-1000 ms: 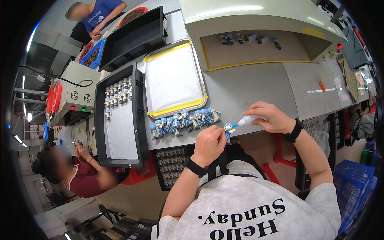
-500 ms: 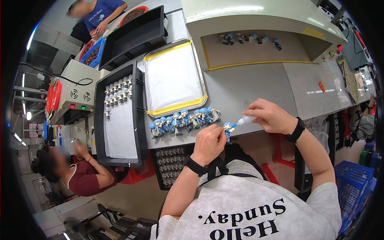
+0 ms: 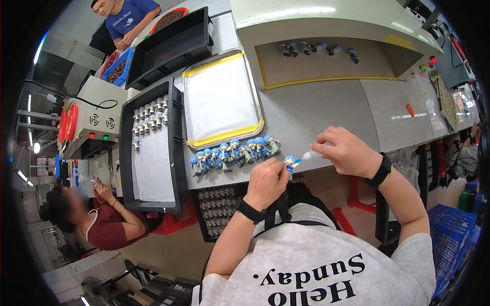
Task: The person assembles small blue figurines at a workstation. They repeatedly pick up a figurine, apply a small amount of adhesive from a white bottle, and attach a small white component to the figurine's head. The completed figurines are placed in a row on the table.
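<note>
My left hand (image 3: pixel 266 182) pinches a small figurine (image 3: pixel 291 167) with light-blue hair and blue-and-white clothes, just past the table's front edge. In my right hand (image 3: pixel 347 153) is a white squeeze bottle (image 3: pixel 312 154) with a thin blue nozzle. The nozzle's tip points at the figurine's upper body; whether it touches cannot be made out. Left of my hands, a row of similar blue-haired figurines (image 3: pixel 224 157) lies on the grey table (image 3: pixel 316 109) near its front edge.
Behind the row lies a paper-lined metal tray (image 3: pixel 222 99) edged with yellow tape. A black tray (image 3: pixel 179 153) left of it holds several pale figurines. A cream machine (image 3: pixel 326 33) with figurines in its opening stands at the back. Co-workers sit at left (image 3: pixel 115 229) and far left (image 3: pixel 135 20).
My right hand has shifted slightly right with the bottle; the left hand keeps the figurine in place. At left the co-worker's hands have moved together, and the far one has raised their head.
</note>
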Demonstrator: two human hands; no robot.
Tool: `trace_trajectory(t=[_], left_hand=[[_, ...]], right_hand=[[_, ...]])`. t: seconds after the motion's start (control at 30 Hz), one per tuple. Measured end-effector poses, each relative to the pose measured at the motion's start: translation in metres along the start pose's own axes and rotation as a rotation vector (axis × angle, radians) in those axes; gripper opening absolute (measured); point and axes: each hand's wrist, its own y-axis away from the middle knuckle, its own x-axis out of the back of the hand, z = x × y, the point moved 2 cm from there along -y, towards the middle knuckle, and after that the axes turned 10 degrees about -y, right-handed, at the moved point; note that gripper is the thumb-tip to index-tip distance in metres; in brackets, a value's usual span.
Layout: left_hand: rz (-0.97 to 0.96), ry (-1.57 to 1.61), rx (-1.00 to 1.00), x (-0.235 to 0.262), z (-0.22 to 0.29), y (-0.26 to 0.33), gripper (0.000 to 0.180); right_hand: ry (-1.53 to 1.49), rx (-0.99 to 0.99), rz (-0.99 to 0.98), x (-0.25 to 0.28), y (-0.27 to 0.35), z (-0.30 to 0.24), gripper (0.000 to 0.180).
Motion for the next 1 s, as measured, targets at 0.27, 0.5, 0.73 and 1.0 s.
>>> trace_trajectory(t=[0.27,0.5,0.73,1.0], left_hand=[[-0.017,-0.014,0.013,-0.002,-0.001,0.000,0.007],[-0.022,-0.022,0.008,-0.004,-0.002,0.001,0.006],[0.022,0.009,0.013,-0.004,-0.003,0.001,0.007],[0.188,0.088,0.014,0.009,0.001,-0.001,0.006]], right_hand=[[0.112,0.035,-0.024,-0.001,0.000,-0.008,0.043],[0.226,0.079,0.002,-0.004,-0.001,-0.017,0.036],[0.028,0.001,0.089,-0.007,0.004,-0.001,0.033],[-1.030,-0.582,0.713,-0.063,0.035,0.120,0.034]])
